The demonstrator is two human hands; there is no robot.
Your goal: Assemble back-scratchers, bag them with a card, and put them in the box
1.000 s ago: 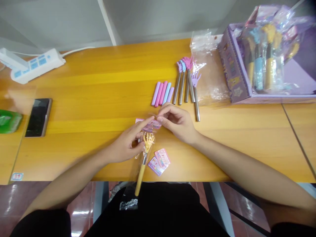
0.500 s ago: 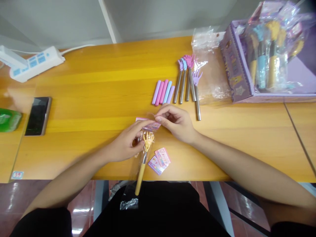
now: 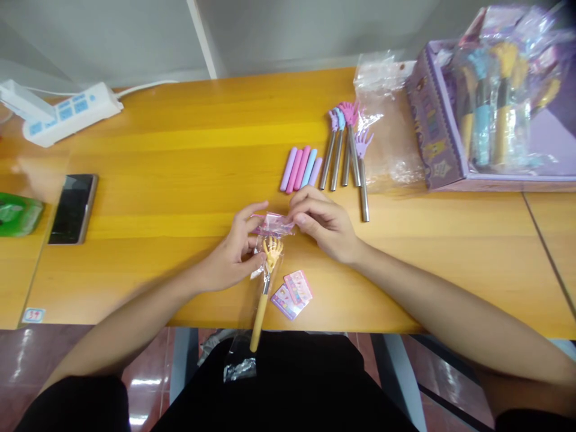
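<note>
A yellow hand-shaped back scratcher lies in a clear plastic sleeve at the table's front edge, its handle hanging over the edge. My left hand pinches the sleeve's top beside the yellow claw. My right hand pinches the pink header card at the sleeve's top from the right. Both hands are closed on the packet. Two small pink cards lie just right of the handle.
Beyond my hands lie several pastel handle grips and several metal scratchers with coloured claws. Clear bags and a purple box of packed scratchers sit at back right. A phone, a power strip and a green object lie left.
My left hand's fingers have curled in from pointing to pinching the sleeve top, and the header card has folded and lifted between both hands. The view shifted slightly.
</note>
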